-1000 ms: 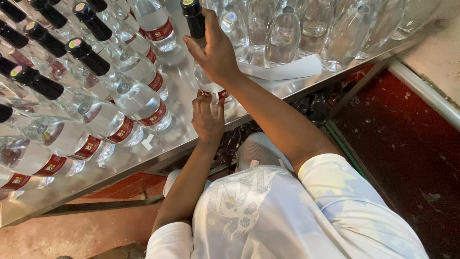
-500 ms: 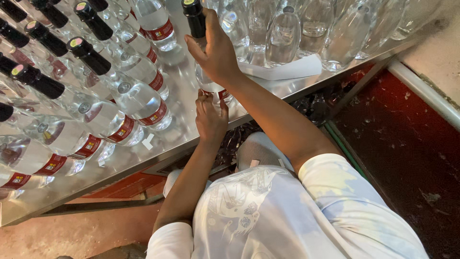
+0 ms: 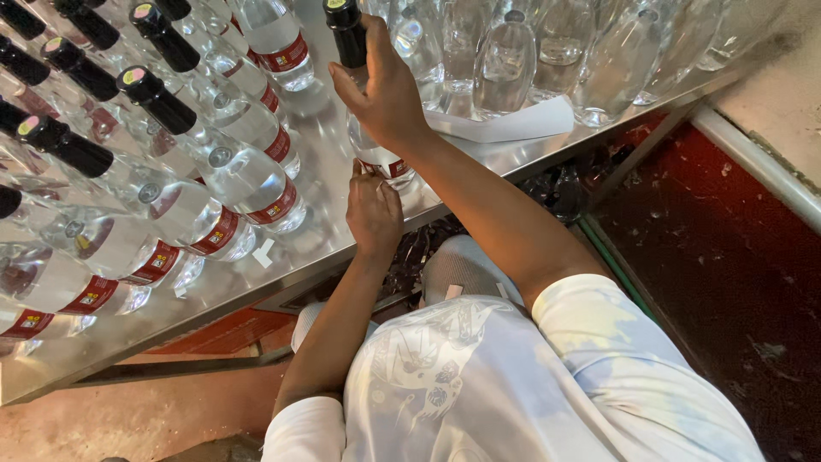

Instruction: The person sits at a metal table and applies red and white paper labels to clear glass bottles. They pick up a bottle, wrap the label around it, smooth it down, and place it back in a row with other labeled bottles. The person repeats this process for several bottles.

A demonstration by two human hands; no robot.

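My right hand point(image 3: 389, 90) wraps the upper body of a clear bottle point(image 3: 376, 150) with a black cap point(image 3: 345, 26), top centre of the frame, standing on the steel table point(image 3: 333, 231). My left hand point(image 3: 374, 214) presses its fingers point(image 3: 368, 175) flat against the red label point(image 3: 389, 167) low on the bottle. Capped bottles point(image 3: 205, 154) crowd the upper left; uncapped bottles point(image 3: 530, 60) stand upper right.

Capped clear bottles point(image 3: 231, 180) with red labels crowd a steel table point(image 3: 333, 128) beside uncapped bottles point(image 3: 505, 64).
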